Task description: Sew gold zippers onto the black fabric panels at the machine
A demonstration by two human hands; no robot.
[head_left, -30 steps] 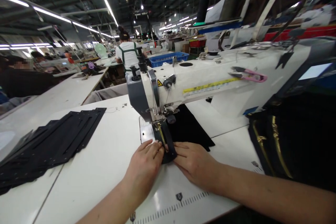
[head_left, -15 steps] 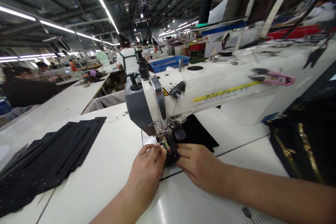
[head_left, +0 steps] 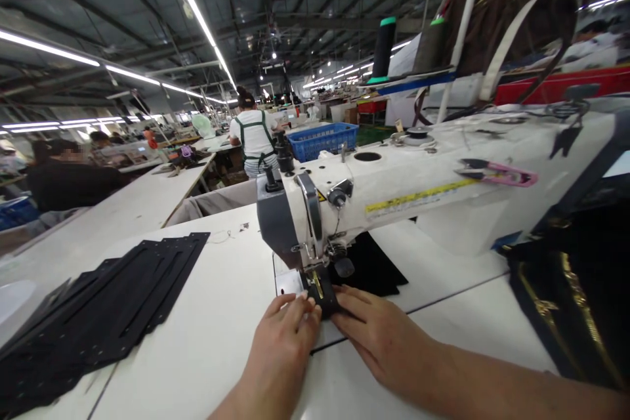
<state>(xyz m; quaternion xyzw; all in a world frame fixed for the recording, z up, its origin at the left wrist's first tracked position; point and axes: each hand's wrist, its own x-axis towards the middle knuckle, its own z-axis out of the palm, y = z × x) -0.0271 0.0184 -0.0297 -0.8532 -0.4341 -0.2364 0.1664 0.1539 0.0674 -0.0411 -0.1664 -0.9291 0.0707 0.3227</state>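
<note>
Black fabric piece with gold zipper (head_left: 329, 305): at our twelve o'clock, beneath the white-and-grey sewing machine (head_left: 418, 187).
Left hand (head_left: 288, 338): fingers bunched, touching the piece's eight o'clock; we cannot tell whether they pinch.
Right hand (head_left: 386, 338): fingers together at its four o'clock; grip unclear.
Stacked black panels (head_left: 111, 305): nine o'clock.

Left hand (head_left: 288, 340) and right hand (head_left: 381, 335) hold a black piece (head_left: 331, 305) with a gold zipper (head_left: 317, 285) under the sewing machine (head_left: 418, 177). Overlapped black panels (head_left: 132, 298) lie left, reaching near the white table's (head_left: 197, 341) far edge. Pink-handled thread snips (head_left: 492, 171) sit against the machine's arm.
</note>
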